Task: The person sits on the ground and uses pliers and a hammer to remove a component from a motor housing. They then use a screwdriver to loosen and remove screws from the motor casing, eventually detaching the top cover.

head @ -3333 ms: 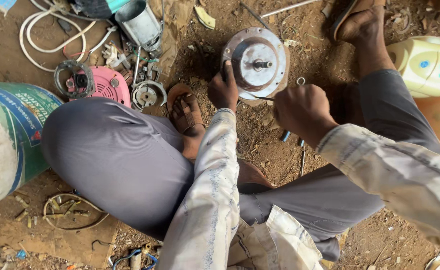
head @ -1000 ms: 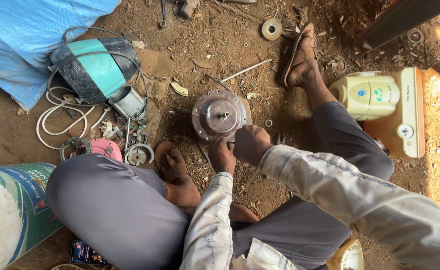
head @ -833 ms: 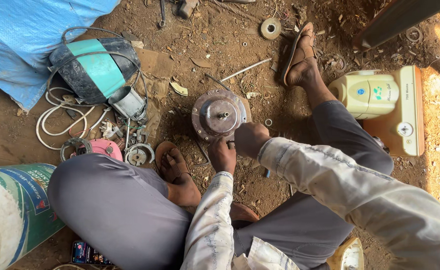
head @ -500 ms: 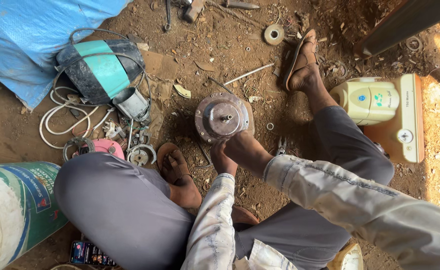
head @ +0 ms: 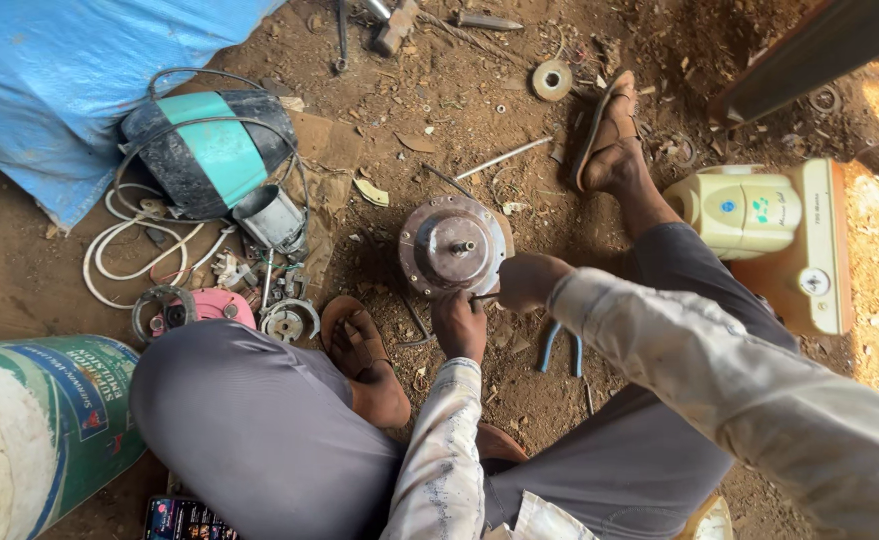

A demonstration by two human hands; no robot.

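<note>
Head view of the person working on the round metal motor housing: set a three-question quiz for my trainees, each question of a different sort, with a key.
1. True or false: both hands touch the near edge of the round motor housing.
2. Which lies beside the right knee? A) blue-handled pliers B) a hammer C) a paintbrush
3. Fill in: the black and teal motor lies next to a blue ____.

Key: 1 true, the left hand and right hand meet at its rim. 2 A. 3 tarpaulin.
</note>
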